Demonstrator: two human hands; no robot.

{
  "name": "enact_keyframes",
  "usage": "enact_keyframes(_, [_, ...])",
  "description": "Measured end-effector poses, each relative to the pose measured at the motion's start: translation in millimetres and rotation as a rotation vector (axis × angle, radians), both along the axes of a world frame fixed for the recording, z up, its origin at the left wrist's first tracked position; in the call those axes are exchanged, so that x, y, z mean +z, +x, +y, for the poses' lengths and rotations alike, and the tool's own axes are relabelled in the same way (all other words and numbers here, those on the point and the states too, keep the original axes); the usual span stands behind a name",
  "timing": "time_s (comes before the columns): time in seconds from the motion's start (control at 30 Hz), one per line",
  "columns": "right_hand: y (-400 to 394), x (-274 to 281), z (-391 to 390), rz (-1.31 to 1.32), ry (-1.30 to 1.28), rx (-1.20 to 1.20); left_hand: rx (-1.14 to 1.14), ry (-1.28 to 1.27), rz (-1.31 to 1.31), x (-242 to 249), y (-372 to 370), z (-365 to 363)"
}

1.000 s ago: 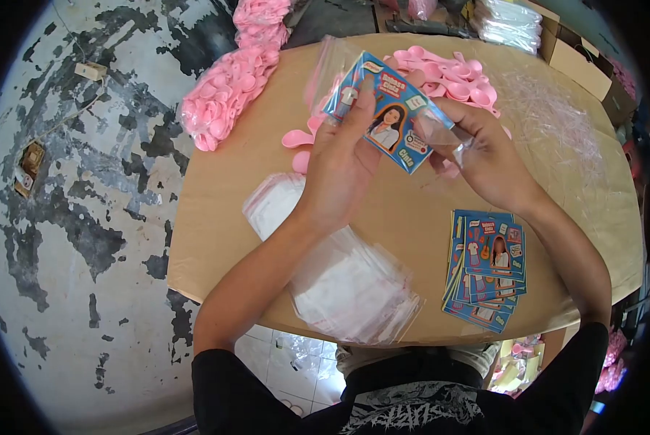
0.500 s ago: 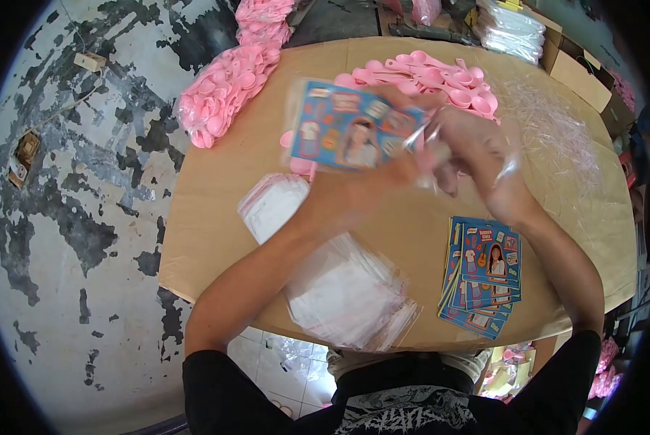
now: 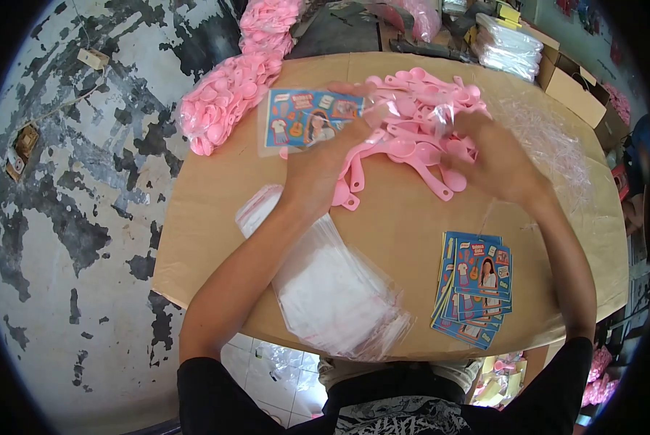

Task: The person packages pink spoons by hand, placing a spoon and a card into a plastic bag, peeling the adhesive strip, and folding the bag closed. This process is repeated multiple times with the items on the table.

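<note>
A blue printed card in a clear plastic bag is held by my left hand, its fingers closed around the bag's right end. My right hand is over the right side of a pile of pink spoons; motion blurs its fingers, and a shiny bit of clear plastic shows beside them. Nearer me lie a fanned stack of clear bags and, to its right, a loose stack of blue cards.
Brown paper covers the table. A long bag of pink spoons lies at the back left. Thin plastic strips are scattered at the right, near an open cardboard box and stacked clear packets.
My left hand has moved left with the bagged card, and my hands are farther apart. My right hand has shifted slightly right. More of the spoon pile now shows between them.
</note>
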State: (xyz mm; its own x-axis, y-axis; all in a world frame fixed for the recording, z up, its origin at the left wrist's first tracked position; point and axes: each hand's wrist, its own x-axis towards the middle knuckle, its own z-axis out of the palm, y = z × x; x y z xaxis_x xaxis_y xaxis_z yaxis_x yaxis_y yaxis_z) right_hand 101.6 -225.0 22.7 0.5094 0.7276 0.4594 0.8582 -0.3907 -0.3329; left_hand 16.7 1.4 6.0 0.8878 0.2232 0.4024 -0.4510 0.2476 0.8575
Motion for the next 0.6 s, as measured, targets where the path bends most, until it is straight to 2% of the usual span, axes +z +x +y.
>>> enact_keyframes(0.07, [7,-22,-2,-0.253,-0.142,0.033,-0.001,0.046,0.015,-7,1,-1])
enact_keyframes(0.17, [12,-29,-1,-0.285,-0.174,-0.058,-0.024,0.081,0.06,-7,0,-3])
enact_keyframes(0.27, [12,-17,-3,-0.143,-0.211,-0.155,-0.068,0.048,0.109,0,-4,-5])
enact_keyframes(0.37, [1,13,2,0.38,-0.083,-0.223,-0.063,-0.014,0.051,-3,-2,-2])
enact_keyframes(0.43, [6,7,-3,0.432,0.116,-0.076,-0.049,-0.078,0.031,-4,-1,-2])
enact_keyframes(0.5, [9,10,-8,0.44,0.206,0.041,-0.048,-0.113,0.054,-2,-1,0])
enact_keyframes(0.6, [7,23,-13,0.431,0.217,0.142,-0.04,-0.143,0.051,-3,1,4])
